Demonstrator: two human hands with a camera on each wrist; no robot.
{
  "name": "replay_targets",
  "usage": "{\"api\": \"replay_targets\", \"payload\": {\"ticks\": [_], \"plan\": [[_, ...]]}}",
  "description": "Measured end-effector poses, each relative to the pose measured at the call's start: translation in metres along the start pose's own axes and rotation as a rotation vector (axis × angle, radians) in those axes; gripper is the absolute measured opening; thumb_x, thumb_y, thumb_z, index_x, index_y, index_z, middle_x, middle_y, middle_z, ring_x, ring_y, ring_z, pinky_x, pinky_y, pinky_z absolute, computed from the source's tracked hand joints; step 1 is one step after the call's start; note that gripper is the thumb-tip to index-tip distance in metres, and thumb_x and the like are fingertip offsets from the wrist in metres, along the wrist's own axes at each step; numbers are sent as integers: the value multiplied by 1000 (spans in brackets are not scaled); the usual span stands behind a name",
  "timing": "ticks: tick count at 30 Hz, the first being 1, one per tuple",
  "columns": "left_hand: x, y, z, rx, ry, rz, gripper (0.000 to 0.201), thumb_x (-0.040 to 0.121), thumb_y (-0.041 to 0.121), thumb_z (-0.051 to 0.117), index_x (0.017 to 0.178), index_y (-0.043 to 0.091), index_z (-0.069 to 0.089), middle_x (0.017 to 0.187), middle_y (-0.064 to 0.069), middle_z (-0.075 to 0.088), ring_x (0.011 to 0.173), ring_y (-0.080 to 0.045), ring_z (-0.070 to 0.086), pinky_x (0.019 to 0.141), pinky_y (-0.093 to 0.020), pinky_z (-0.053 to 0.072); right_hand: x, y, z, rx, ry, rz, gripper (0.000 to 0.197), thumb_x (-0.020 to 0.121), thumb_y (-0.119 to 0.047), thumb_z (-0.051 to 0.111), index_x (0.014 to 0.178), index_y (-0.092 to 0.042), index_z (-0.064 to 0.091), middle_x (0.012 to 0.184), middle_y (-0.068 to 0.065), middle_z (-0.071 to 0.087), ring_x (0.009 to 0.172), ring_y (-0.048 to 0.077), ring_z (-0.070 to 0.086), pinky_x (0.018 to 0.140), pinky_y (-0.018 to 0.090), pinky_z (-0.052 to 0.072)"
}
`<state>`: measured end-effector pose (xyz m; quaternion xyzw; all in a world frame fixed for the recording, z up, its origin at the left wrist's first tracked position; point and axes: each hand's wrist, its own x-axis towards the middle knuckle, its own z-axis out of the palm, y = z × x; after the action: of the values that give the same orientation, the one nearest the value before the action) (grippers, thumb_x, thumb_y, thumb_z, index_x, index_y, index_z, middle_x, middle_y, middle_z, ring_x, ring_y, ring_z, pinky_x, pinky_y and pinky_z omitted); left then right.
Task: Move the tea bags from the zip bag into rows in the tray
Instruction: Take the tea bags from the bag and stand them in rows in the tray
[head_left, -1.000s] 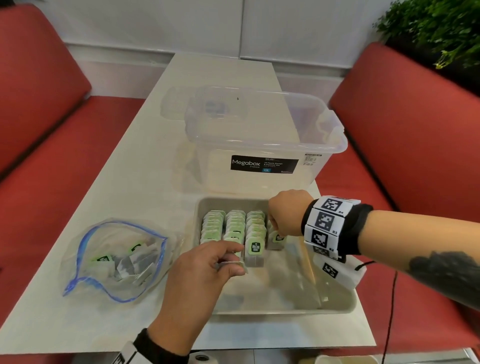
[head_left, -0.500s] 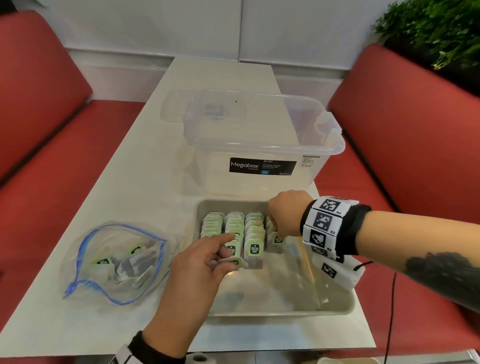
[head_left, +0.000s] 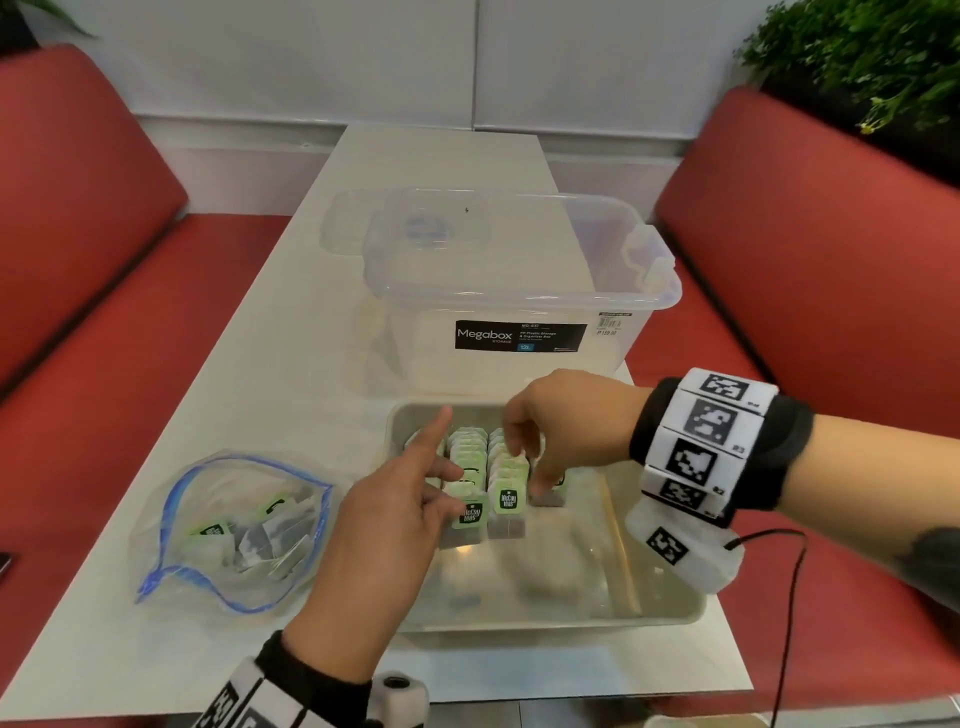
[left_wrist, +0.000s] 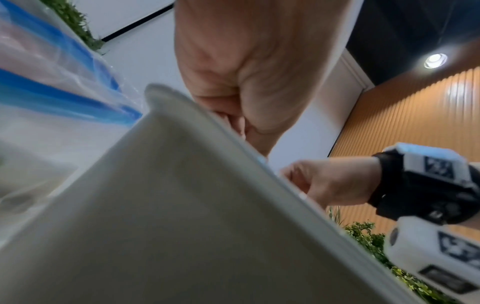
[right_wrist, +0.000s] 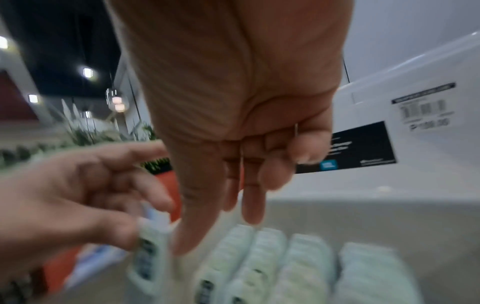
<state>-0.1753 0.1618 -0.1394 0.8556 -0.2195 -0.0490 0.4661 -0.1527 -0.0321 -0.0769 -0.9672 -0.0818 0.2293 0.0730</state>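
1. The tray (head_left: 649, 613) sat on the bench (head_left: 260, 364), just in front of a clear storage box (head_left: 519, 291).
2. Rows of tea bags (head_left: 470, 457) stood upright in the tray's far left part; the front bag (head_left: 470, 514) of one row showed its green tag.
3. The left hand (head_left: 395, 519) held that front bag with curled fingers, index finger pointing out straight.
4. The right hand (head_left: 561, 421) reached down onto the rightmost rows, fingertips among the bags (whether it pinched one, I cannot tell).
5. The zip bag (head_left: 234, 530) lay open on the bench left of the tray, with several tea bags inside.
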Motion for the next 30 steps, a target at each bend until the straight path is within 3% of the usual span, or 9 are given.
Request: {"api": "replay_targets", "payload": {"ticks": [3,7,11,14,18,21,26,28,30], "plan": [[5,11,-2,-20,-7,-8,90,80,-4,63,114,67,19,87,16,60,69,5,62,70,-8,47,-13,-20,-1,213,-1,-131,33,71,-30,80,98,-22,62,92,-7,69,68,-1,56,70,21,44],[7,16,1,-107,45,-23,91,77,-2,69,114,67,23,85,12,63,67,3,64,72,-10,48,-16,-24,3,254,129,-154,10,78,-19,74,80,-22,65,75,-7,65,51,-12,50,56,11,38],[7,12,8,-209,28,-59,87,75,10,75,124,60,23,101,20,63,89,6,62,77,-14,49,-20,-19,-2,356,198,-164,18,78,-13,73,74,-26,61,70,-8,62,49,-9,51,53,6,38],[8,12,13,-198,9,-66,81,77,12,74,137,43,29,84,11,66,79,3,62,73,-6,44,-25,-18,-4,408,226,-184,17,79,-15,73,79,-26,61,69,-10,63,49,-1,52,54,11,43],[7,18,16,-150,-11,-41,72,77,13,74,136,33,38,75,14,67,76,8,60,69,0,40,-29,-17,-3,202,220,-147,12,77,-28,75,85,-22,69,74,-9,66,58,0,51,61,13,39],[4,12,17,-78,-29,-43,76,75,19,75,134,43,34,89,28,64,90,15,57,76,-3,41,-27,-10,-2,115,167,-68,11,74,-27,76,80,-19,71,73,-7,67,62,5,54,65,21,44],[-6,-8,11,47,21,-35,61,79,19,71,129,42,44,103,29,61,101,11,52,81,2,33,-10,7,6,-68,63,102,11,72,-20,76,72,-25,66,61,-14,55,64,8,53,54,19,40],[-10,-13,10,105,37,-7,56,81,19,70,126,41,47,103,29,60,101,7,52,84,-4,33,-2,10,12,-126,21,133,9,73,-20,75,74,-24,67,61,-13,54,67,11,54,52,21,38],[-14,-16,10,138,61,23,54,80,19,70,124,42,49,103,27,61,101,3,52,92,-19,39,7,11,18,-162,-16,154,7,73,-20,75,78,-23,70,70,-9,61,71,13,56,54,21,39]]}}
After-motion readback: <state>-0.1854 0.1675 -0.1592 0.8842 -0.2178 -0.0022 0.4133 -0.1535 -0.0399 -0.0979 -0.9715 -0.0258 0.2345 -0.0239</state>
